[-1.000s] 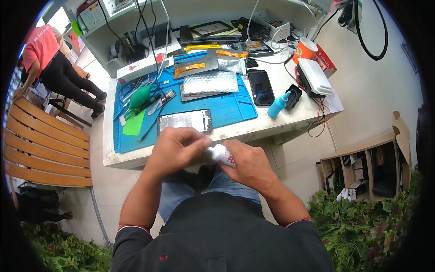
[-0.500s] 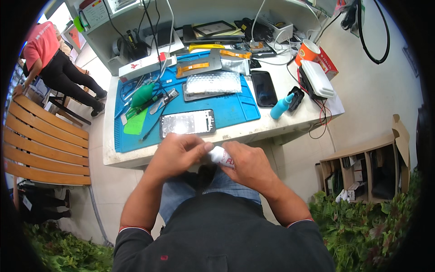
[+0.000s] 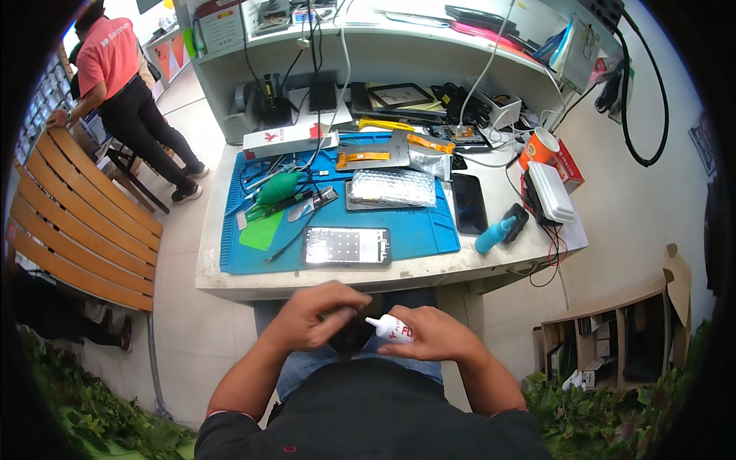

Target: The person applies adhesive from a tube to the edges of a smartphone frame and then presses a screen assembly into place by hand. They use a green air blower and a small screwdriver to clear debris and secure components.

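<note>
Right hand (image 3: 433, 337) clamped on small white squeeze bottle (image 3: 392, 328), nozzle toward left hand (image 3: 318, 318), which cupped something dark, below workbench (image 3: 322, 282) front edge; bottle judged light, soft-walled, slippery; best gripped mid-body

The small bottle (image 3: 392, 328) in the right hand's fingers (image 3: 406, 349) looks like smooth white plastic. Just beyond the fingers, the desk (image 3: 230, 277) edge is pale and matt under a blue rubbery mat (image 3: 418, 234). A glossy phone (image 3: 346, 246) lies there; farther left stands a slatted wooden bench (image 3: 77, 230).
</note>
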Motion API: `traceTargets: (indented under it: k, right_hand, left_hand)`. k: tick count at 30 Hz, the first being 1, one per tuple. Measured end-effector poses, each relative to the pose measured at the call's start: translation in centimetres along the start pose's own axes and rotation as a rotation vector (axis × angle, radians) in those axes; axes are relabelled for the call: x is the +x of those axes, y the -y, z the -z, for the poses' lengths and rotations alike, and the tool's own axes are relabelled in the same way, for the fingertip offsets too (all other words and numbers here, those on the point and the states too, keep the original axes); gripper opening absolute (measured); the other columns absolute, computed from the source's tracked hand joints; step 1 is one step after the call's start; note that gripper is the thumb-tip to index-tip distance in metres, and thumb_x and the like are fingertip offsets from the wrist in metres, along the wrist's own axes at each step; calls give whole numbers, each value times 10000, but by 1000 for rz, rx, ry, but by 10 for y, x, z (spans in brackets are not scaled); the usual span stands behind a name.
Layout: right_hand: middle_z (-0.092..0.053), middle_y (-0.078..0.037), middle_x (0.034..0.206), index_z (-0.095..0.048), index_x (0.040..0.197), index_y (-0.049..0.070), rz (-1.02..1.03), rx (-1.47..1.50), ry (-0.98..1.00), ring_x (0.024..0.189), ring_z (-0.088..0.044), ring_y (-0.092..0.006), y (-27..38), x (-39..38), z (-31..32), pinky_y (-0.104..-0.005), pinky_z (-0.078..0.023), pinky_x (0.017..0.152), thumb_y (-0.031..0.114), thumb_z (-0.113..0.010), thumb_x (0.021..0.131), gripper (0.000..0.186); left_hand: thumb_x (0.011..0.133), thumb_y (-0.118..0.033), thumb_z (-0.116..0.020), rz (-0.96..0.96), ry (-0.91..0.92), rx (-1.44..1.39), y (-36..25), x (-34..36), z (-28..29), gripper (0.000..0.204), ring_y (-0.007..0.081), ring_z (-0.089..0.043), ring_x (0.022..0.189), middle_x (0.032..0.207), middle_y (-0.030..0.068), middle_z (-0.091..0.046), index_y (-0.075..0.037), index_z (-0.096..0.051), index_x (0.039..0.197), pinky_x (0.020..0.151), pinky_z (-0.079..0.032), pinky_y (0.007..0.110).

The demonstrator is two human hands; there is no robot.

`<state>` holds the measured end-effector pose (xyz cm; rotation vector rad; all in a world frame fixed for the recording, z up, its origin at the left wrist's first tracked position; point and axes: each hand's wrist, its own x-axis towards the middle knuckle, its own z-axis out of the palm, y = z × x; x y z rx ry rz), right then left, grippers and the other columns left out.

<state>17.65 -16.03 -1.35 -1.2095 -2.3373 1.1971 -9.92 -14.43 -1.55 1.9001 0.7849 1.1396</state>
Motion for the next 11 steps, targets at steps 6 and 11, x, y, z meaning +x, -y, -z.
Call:
traceTargets:
  k: [6,11]
  right_hand:
    - [-738,-213,877,-668,1047,56,-33,-3,-1,846,-729,-455,-5,-3,-9,-505,-558,738,491,-876,878,511]
    - [-753,-140,819,-698,1026,89,-117,72,-49,743,-763,-312,-5,-5,-18,-420,-551,670,424,-928,852,442]
  left_hand:
    - [857,-155,-489,85,-445,-367,28,-77,30,268,150,-345,529,591,74,-431,-35,-454,620,507,-276,327]
    - [1037,-315,-532,408,-519,-354,31,-109,31,431,123,-268,580,658,-1,-299,-85,-362,715,542,-268,303]
